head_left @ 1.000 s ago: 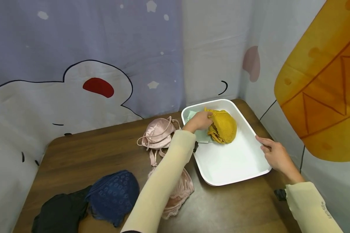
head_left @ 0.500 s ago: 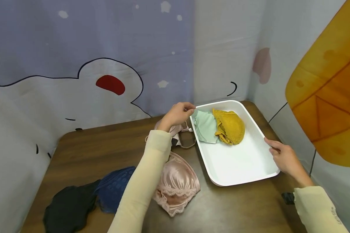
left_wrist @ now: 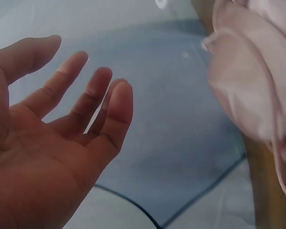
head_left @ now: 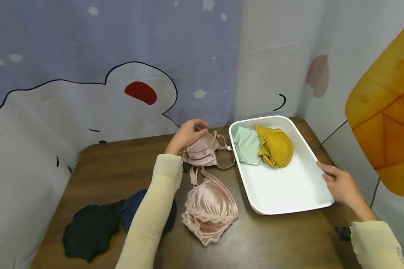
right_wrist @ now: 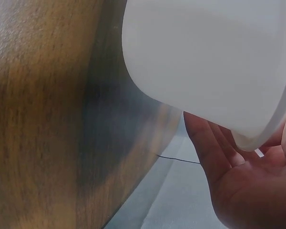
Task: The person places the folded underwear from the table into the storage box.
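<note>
- The brown worktop (head_left: pixel 272 239) stretches out in front of me and carries everything.
- The white tray (head_left: pixel 286 194) sits toward the worktop's far right corner.
- A dark garment (head_left: pixel 92 228) lies near the worktop's left edge.
- A lace-trimmed pink bra (head_left: pixel 210 203) lies midway between the worktop's left and right edges, near the tray's left side.
- A navy bra (head_left: pixel 132 207), partly hidden by my left sleeve, lies just right of the dark garment.
- A yellow bra (head_left: pixel 277 147) is in the tray's far half, overlapping a mint cloth (head_left: pixel 247 145) in its far left corner.
- A pale pink bra (head_left: pixel 205 153) lies near the worktop's far edge, left of the tray.
- My right hand (head_left: pixel 344 186) has its fingers clamped on the tray's right rim.
- My left hand (head_left: pixel 187 136) hovers beside the pale pink bra, its fingers apart, slightly bent, holding nothing.
</note>
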Motion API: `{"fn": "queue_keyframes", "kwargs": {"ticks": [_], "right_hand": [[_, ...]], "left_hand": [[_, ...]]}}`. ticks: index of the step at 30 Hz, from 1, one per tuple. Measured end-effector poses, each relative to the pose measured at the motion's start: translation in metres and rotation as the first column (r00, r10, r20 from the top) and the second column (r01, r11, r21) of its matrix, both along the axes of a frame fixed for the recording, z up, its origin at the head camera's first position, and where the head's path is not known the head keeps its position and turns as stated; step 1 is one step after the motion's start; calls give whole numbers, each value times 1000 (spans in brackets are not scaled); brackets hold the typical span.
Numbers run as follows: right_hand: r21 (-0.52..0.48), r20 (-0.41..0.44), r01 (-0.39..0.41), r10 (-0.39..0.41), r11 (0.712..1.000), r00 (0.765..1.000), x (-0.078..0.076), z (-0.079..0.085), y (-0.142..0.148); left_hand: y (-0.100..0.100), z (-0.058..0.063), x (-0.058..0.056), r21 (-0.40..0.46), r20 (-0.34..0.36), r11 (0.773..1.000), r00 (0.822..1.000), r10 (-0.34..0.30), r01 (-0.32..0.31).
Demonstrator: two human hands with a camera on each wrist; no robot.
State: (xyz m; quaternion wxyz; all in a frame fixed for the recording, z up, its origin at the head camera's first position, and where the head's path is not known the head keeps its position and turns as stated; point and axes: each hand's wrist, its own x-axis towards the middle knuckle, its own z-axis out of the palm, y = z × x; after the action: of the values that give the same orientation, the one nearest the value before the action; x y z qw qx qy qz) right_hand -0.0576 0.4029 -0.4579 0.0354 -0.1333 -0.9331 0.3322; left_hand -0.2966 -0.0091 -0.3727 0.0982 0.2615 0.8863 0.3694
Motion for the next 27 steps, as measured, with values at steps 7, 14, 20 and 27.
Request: {"fn": "queue_keyframes", "kwargs": {"ticks": [7,14,20,27], "right_hand": [[17,10,29,-29,999,1000,4,0,4],[22,-6,28,-28,999,1000,5,2,4],[16,5,31,-32,999,999,5,3,3],[27,5,15,-15,1000,1000,2,3,-3]], "left_hand": [[-23,-14,-5,-30,17,997,997,75,-74],[-42,-38,-10,-163,122,975,977,173,-152],[-45,-62,-12,-183,189,971,964,189,-155],[-43,-81,-10,-118,219,977,955,200,-177]]}}
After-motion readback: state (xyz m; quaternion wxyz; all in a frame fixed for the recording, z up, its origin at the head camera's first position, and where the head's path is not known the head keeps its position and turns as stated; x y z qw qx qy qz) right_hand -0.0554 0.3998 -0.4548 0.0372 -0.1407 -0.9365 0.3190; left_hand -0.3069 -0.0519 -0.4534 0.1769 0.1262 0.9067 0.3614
